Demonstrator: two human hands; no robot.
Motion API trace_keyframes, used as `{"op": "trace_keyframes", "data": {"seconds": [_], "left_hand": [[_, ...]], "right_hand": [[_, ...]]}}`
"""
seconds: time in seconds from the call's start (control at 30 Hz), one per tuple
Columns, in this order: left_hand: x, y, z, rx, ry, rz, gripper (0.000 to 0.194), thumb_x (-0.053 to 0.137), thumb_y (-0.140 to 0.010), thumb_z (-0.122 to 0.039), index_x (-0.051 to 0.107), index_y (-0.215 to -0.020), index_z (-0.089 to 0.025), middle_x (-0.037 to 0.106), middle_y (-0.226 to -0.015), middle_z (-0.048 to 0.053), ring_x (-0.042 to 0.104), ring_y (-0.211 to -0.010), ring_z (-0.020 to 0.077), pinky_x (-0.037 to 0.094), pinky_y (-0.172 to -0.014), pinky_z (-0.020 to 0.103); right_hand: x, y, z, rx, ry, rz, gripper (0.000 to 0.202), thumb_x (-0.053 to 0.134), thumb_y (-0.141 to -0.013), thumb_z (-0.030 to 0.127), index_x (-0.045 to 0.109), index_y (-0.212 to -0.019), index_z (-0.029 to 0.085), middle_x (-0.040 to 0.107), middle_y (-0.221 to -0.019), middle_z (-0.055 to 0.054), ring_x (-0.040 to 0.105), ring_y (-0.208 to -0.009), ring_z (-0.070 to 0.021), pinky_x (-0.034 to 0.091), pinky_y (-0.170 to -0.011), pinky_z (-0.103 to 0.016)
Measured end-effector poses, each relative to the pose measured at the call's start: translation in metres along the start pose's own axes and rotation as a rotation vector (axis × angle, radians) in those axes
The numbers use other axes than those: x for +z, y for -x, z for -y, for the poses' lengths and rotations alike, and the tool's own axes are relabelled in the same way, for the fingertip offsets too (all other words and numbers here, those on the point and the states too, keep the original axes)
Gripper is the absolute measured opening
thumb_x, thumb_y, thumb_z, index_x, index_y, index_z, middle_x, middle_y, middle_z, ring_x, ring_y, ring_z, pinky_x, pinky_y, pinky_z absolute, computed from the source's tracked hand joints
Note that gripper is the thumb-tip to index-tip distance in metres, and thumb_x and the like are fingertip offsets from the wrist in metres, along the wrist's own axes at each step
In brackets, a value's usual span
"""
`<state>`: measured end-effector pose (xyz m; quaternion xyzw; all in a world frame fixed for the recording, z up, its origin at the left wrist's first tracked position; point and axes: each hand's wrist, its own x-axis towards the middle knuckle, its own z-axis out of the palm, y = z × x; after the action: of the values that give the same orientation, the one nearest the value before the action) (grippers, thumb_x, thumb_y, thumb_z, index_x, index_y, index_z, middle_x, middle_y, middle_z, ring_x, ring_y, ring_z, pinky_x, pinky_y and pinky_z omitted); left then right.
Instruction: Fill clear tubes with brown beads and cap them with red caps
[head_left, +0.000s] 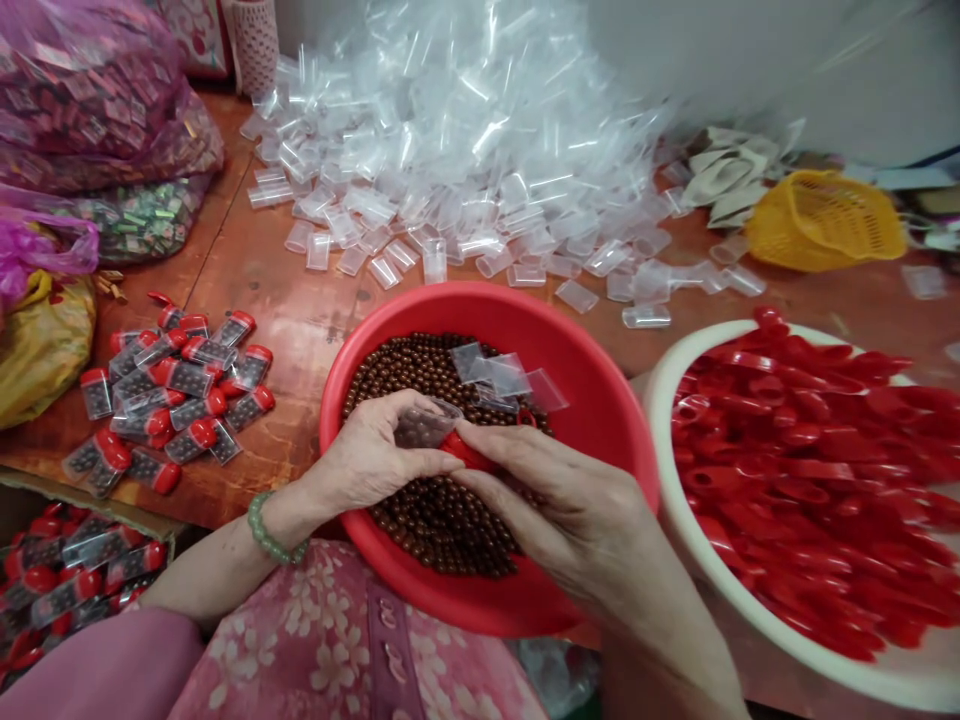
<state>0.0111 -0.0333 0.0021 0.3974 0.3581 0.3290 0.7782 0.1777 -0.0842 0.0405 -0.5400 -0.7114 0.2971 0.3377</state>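
Over a red basin (pixel 600 470) of small brown beads (pixel 457 530), my two hands meet at one clear plastic tube (pixel 424 428). Dark beads show inside the tube. My left hand (pixel 367 450), with a green bead bracelet at its wrist, is closed around the tube. My right hand (pixel 562 500) pinches a red cap (pixel 469 452) at the tube's right end; whether the cap is fully seated is hidden by the fingers. Several clear empty tubes (pixel 506 375) lie on the beads behind my hands.
A large heap of clear tubes (pixel 465 150) covers the back. On the right stands a white basin (pixel 664 400) full of red caps (pixel 810 480), with a yellow basket (pixel 825 225) behind. Filled, capped tubes (pixel 184 385) lie left, above a box of more (pixel 75 570). Plastic bags (pixel 97 110) stand back left.
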Motion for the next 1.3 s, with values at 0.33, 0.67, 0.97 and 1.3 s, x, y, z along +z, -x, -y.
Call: {"op": "trace_keyframes", "data": {"seconds": [0.33,0.67,0.97,1.3], "left_hand": [[0.0,0.0,-0.001,-0.042,0.037,0.058,0.026,0.068,-0.074,-0.026,0.053,-0.092,-0.015,0.062,-0.072,0.0,0.059,-0.065,0.0102,0.046,-0.063,0.025],[0.0,0.001,0.001,0.068,-0.081,0.105,0.016,0.058,-0.073,-0.01,0.058,-0.088,-0.015,0.057,-0.083,-0.001,0.051,-0.076,0.0109,0.042,-0.074,0.025],[-0.004,0.0,0.004,0.032,-0.205,0.113,0.011,0.057,-0.079,-0.015,0.056,-0.089,-0.014,0.051,-0.077,-0.002,0.046,-0.07,0.0106,0.04,-0.068,0.025],[-0.009,0.003,0.005,0.063,-0.563,0.257,0.024,0.053,-0.082,-0.017,0.057,-0.106,-0.015,0.063,-0.1,0.005,0.058,-0.095,0.0197,0.046,-0.091,0.035]], "right_hand": [[0.002,-0.018,-0.023,0.273,-0.412,-0.406,0.026,0.078,-0.074,0.021,0.075,-0.099,0.028,0.077,-0.093,0.0,0.073,-0.082,-0.0171,0.061,-0.081,-0.034],[0.033,-0.03,-0.011,0.155,-0.442,-0.338,0.018,0.076,-0.076,0.023,0.074,-0.093,0.025,0.074,-0.087,-0.001,0.069,-0.079,-0.0153,0.058,-0.078,-0.033],[0.028,-0.023,-0.017,0.045,-0.295,-0.306,0.018,0.071,-0.081,0.016,0.071,-0.095,0.026,0.073,-0.092,0.0,0.068,-0.083,-0.014,0.056,-0.08,-0.029],[0.004,-0.021,-0.02,-0.123,-0.062,0.02,0.019,0.065,-0.084,0.012,0.068,-0.099,0.023,0.073,-0.09,-0.003,0.068,-0.082,-0.0154,0.056,-0.073,-0.027]]}}
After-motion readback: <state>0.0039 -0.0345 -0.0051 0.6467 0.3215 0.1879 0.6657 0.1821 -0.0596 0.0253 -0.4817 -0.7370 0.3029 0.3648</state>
